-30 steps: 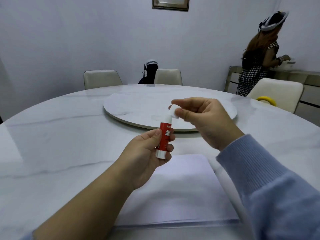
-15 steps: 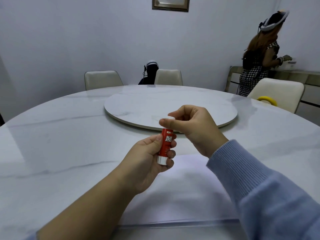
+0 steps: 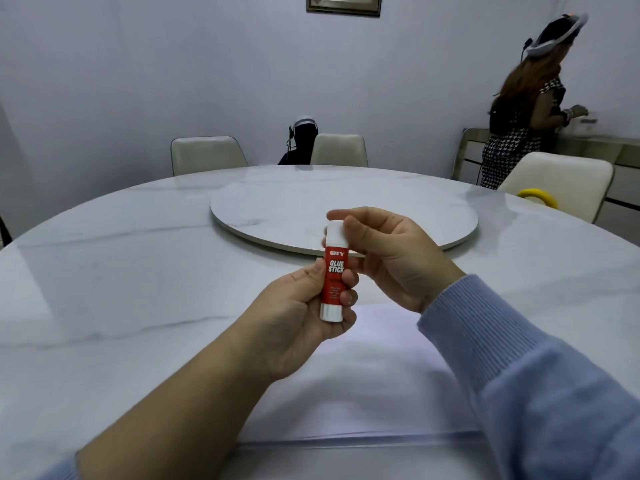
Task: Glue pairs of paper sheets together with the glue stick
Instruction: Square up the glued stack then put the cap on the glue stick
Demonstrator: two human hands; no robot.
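Observation:
I hold a red glue stick [image 3: 333, 282] upright above the table, its white cap [image 3: 335, 233] on top. My left hand [image 3: 301, 317] grips the red body between thumb and fingers. The fingers and thumb of my right hand [image 3: 391, 254] pinch the cap. Beneath both hands a stack of white paper sheets [image 3: 363, 393] lies flat near the front edge of the table; my forearms hide part of it.
The round white marble table [image 3: 104, 289] carries a lazy Susan [image 3: 346, 209] at its middle. Cream chairs [image 3: 207, 154] stand at the far side and right, one with a yellow ring [image 3: 536, 196]. A person [image 3: 519, 116] stands at a sideboard back right.
The cap, held tilted off the stick's top a second ago, now sits straight on the stick. Both hands dropped slightly, then steadied.

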